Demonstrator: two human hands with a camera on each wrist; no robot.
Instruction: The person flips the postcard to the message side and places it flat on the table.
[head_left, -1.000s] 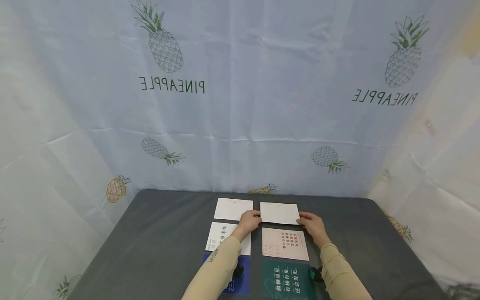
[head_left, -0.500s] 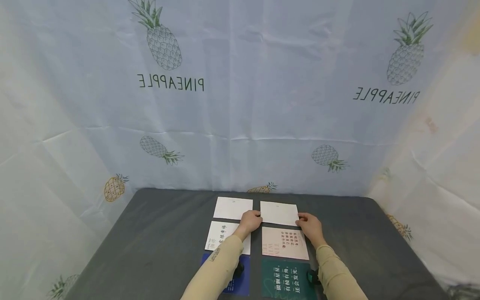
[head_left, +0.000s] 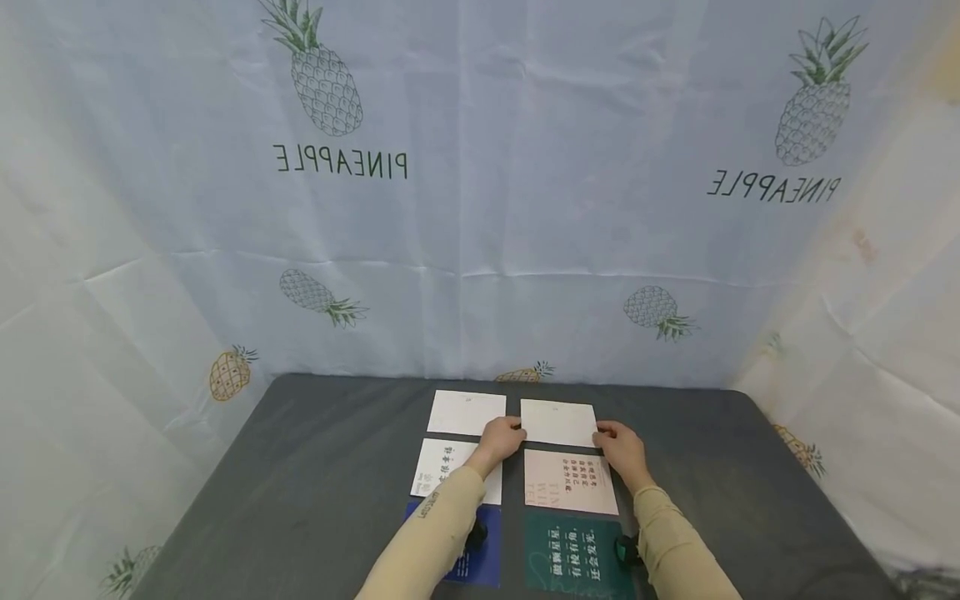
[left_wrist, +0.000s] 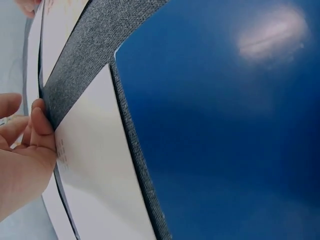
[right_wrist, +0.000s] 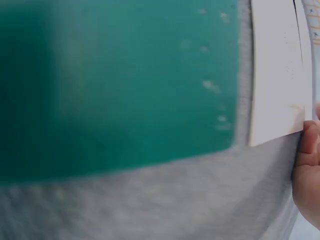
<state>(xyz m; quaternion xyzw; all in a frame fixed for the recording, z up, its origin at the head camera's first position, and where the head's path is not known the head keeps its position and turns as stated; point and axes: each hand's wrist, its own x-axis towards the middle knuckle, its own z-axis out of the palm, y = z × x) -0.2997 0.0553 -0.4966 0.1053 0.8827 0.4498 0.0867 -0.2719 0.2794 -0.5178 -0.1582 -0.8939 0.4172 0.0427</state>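
A white postcard [head_left: 558,423] lies at the far right of two columns of cards on the dark grey table. At its left short edge is my left hand [head_left: 501,439], thumb and fingertips pinching the side. My right hand [head_left: 624,454] holds the opposite short edge, its thumb overlapping the corner nearest me. In the left wrist view, the left hand [left_wrist: 30,150] has bent fingers beyond a white card [left_wrist: 100,155]. Only part of the right hand [right_wrist: 307,175] shows in the right wrist view, beside the pale card row [right_wrist: 277,70].
Left of the held postcard lies another white card [head_left: 467,413]. Nearer me are a lettered white card [head_left: 431,467], a pink card [head_left: 551,482], a blue card [head_left: 487,554] and a green card [head_left: 543,554]. Pineapple-printed cloth [head_left: 480,208] hangs behind the table [head_left: 330,492].
The white postcard has settled slightly, its near edge lying flatter, with both hands staying at its sides. The head view has tilted a little; the other cards have not moved.
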